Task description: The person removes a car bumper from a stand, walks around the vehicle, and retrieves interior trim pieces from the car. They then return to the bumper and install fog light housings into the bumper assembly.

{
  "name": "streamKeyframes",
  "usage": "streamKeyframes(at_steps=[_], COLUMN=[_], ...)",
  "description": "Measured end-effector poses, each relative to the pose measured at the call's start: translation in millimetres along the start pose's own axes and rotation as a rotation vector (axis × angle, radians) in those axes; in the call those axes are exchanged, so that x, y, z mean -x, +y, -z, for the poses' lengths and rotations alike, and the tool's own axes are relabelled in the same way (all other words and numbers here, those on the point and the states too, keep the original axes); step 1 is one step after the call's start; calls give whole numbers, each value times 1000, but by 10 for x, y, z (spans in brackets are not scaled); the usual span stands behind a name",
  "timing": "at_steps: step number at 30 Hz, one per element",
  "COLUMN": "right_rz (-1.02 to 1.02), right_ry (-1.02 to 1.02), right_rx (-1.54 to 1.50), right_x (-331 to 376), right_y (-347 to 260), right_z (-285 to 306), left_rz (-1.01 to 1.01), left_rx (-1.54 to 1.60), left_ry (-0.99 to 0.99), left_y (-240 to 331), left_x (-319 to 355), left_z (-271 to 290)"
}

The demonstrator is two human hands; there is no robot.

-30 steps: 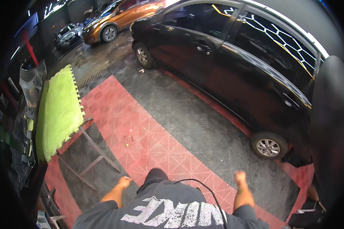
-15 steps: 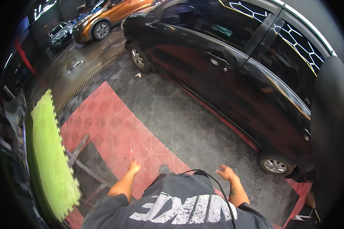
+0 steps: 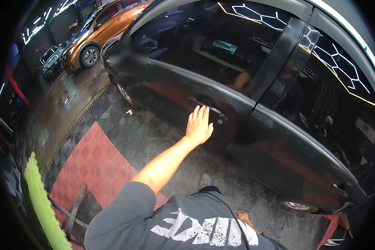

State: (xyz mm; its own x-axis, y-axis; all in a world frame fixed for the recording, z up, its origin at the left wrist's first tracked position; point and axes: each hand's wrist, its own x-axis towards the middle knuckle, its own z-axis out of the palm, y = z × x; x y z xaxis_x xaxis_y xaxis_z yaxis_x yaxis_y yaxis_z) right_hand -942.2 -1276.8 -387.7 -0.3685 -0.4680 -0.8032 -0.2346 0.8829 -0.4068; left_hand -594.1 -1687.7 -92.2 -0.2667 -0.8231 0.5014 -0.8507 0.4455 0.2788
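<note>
My left hand (image 3: 199, 126) is stretched forward to the front door of a black car (image 3: 171, 98). Its fingers are extended and slightly apart, with the tips over the dark door handle (image 3: 214, 110). Whether they touch the handle I cannot tell; nothing shows in the hand. Low by my right side is my right hand (image 3: 242, 216), partly hidden behind my grey shirt, so its fingers do not show clearly. A thin dark cable (image 3: 234, 214) runs down over the shirt.
A rear door handle (image 3: 339, 189) lies farther right. Behind me at the left are a lime-green padded top (image 3: 43, 204) and a metal leg frame (image 3: 74, 210). Black and red tiles (image 3: 89, 160) cover the floor. An orange car (image 3: 108, 27) stands at the far left.
I have stepped nearer to the black car. My left hand has risen from my side to the front door handle. My right hand has dropped closer to my body.
</note>
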Motion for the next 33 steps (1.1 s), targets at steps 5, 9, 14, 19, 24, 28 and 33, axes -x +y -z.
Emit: streamKeyframes(at_steps=[5,9,14,19,24,28,33], right_rz=[134,160,139,119,-161,-371,-507], right_ry=[-131,-32,31,312,578,424,522], right_rx=[-222,-304,-333,-418,-663,-358,-1007], right_x=[-575,-633,-378,-139,1075,2001,2553], right_y=[-819,-1429,-1153,265,1924,3321,4450], right_z=[422,740,737,395,-136,-798,-1227], left_rz=[-22,-82,-108,-188,-179,-123,143], left_rx=[-71,-126,-211,-283,-434,-432,-571], left_ry=[13,6,-4,103,87,-57,-225], left_y=[178,187,303,363,360,585,1082], left_x=[-248,-333,-557,-566,-359,-271,578], left_z=[-97,-162,-181,-115,-185,-266,-511])
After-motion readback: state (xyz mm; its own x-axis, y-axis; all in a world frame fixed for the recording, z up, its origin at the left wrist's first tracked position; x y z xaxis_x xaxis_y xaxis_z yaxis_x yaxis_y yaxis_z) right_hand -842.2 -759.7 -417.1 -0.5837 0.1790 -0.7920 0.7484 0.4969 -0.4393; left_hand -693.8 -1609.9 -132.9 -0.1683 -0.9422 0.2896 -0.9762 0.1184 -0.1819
